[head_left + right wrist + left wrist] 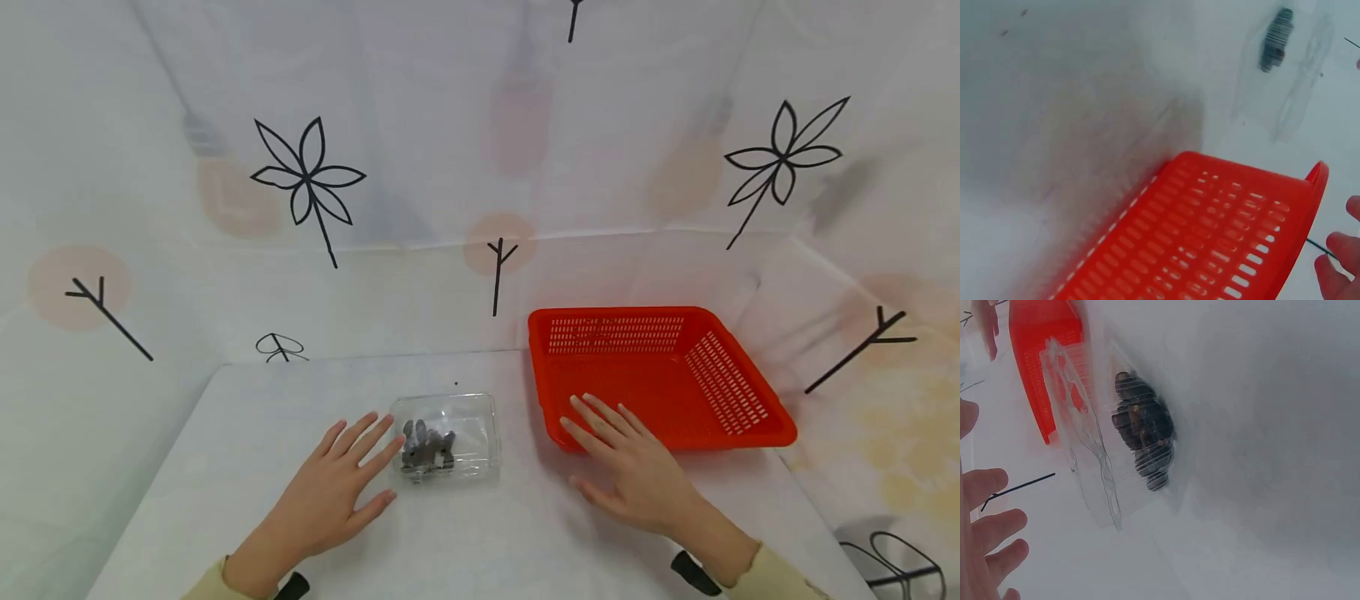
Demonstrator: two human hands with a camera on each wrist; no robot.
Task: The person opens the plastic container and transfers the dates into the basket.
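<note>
A clear plastic box (476,429) sits on the white table, left of a red plastic basket (720,446). Inside the box lie small grey figures (427,448) that look like long-eared animals; in the left wrist view they appear as a dark clump (1147,434) behind ribbed plastic. My left hand (337,483) is at the box's left side with fingers spread, holding nothing. Over the basket's near left corner is my right hand (633,471), fingers extended and holding nothing. Whether either hand touches what is beside it, I cannot tell.
The table (247,433) is covered in white. Behind it and at the sides hangs a pale cloth (420,300) with black leaf and twig drawings. The basket has slotted walls and stands at the table's right back.
</note>
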